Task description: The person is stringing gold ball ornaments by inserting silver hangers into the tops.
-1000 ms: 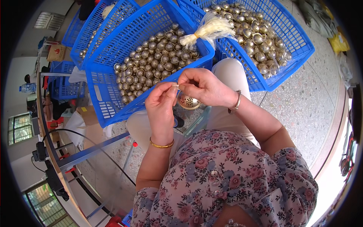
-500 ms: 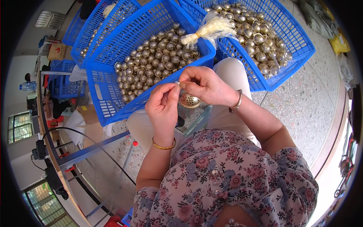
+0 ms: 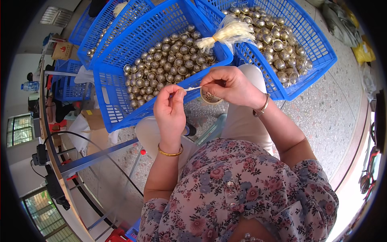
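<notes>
Head view: a thin white strip (image 3: 192, 88) is being held taut between the two hands, just in front of a blue plastic basket (image 3: 115, 90). One end is being pinched by the left hand (image 3: 170, 105), its thumb and forefinger clamped on the strip; the other end is being pinched likewise by the right hand (image 3: 231, 88). Just below the right hand's fingers, a perforated metal ball (image 3: 210, 97) is being partly hidden by them; whether it is being gripped too cannot be told. Many silvery metal balls (image 3: 169, 60) are being contained in the basket, and more in a second blue basket (image 3: 312, 80) to the right. Where the two baskets meet, a tied bundle of pale strips (image 3: 225, 34) is being supported. A gold bangle (image 3: 170, 152) is being worn on the left wrist, a silver bangle (image 3: 264, 105) on the right.
</notes>
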